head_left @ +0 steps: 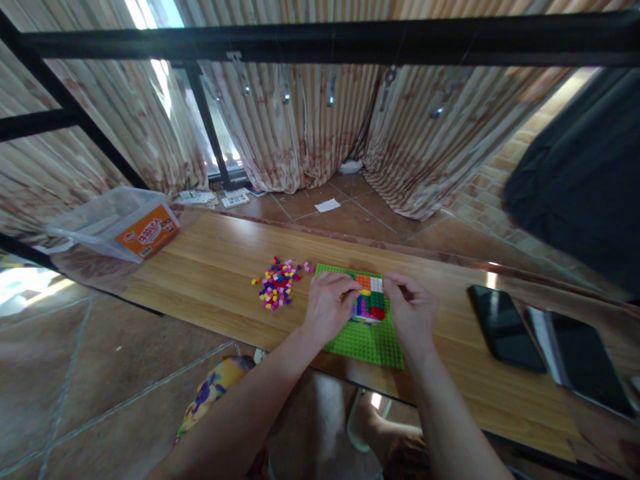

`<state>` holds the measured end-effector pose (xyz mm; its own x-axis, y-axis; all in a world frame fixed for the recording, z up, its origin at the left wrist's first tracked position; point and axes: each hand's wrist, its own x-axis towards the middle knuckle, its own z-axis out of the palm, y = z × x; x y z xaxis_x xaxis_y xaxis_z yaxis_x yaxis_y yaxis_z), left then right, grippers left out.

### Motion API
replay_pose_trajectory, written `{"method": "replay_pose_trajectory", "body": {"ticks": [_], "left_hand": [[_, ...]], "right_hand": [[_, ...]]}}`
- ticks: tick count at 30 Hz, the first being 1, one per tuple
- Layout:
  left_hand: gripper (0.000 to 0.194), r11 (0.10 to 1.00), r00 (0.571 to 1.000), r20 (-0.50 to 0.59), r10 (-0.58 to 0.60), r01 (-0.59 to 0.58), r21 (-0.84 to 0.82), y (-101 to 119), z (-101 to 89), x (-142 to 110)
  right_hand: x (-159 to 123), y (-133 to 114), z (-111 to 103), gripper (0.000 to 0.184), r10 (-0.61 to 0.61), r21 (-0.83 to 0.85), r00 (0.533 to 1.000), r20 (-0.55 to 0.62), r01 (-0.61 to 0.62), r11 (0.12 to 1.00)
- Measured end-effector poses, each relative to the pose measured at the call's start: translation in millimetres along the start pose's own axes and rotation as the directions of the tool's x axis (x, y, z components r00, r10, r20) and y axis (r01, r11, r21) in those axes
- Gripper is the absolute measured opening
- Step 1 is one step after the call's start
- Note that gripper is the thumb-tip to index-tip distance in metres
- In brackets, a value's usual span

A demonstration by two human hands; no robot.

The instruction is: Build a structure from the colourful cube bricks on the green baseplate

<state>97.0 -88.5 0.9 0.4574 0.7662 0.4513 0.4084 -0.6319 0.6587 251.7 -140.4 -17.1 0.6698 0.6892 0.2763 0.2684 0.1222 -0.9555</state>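
A green studded baseplate (363, 343) lies on the wooden table (215, 267). A block of coloured small bricks (371, 301) is built on its middle, in orange, white, red, green and blue. My left hand (329, 305) rests on the plate's left side, fingers curled against the block's left edge. My right hand (411, 308) sits at the block's right edge, fingers bent in a pinch near its top. Whether either hand holds a loose brick is hidden. A heap of loose coloured bricks (278, 283) lies just left of the plate.
A clear plastic box with an orange label (123, 223) stands at the table's far left. Two dark phones (505, 327) (583, 363) lie at the right. A black metal frame (320, 40) crosses overhead. Curtains hang behind; papers lie on the tiled floor.
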Motion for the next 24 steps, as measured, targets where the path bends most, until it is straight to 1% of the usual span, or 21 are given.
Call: {"method": "replay_pose_trajectory", "body": {"ticks": [4, 9, 12, 15, 19, 24], "left_hand": [[0.008, 0.997, 0.996, -0.06, -0.063, 0.059, -0.057, -4.6, 4.9, 0.7], [0.007, 0.972, 0.985, -0.079, -0.153, 0.136, -0.192, -10.8, 10.6, 1.0], [0.012, 0.943, 0.966, -0.084, -0.246, 0.218, -0.253, -12.2, 12.9, 1.7], [0.019, 0.913, 0.944, -0.077, -0.321, 0.287, -0.291, -12.0, 13.5, 2.9], [0.023, 0.896, 0.941, -0.061, -0.333, 0.296, -0.33, -11.3, 13.5, 4.2], [0.022, 0.885, 0.939, -0.039, -0.342, 0.308, -0.348, -10.5, 13.8, 3.7]], "right_hand": [[-0.8, -2.2, -3.0, 0.021, -0.002, -0.01, 1.0, 0.011, 0.002, 1.0], [-2.3, -0.2, -3.3, 0.025, -0.014, -0.038, 0.999, 0.032, 0.015, 0.999], [-3.4, 2.4, -1.4, 0.029, -0.019, -0.068, 0.998, 0.052, 0.023, 0.997], [-4.7, 3.4, 2.3, 0.037, -0.036, -0.167, 0.997, 0.074, 0.048, 0.985], [-6.4, 5.1, 10.7, 0.047, -0.056, -0.284, 0.995, 0.086, 0.079, 0.956], [-7.8, 10.7, 21.2, 0.052, -0.015, -0.303, 0.992, 0.122, 0.052, 0.952]]}}
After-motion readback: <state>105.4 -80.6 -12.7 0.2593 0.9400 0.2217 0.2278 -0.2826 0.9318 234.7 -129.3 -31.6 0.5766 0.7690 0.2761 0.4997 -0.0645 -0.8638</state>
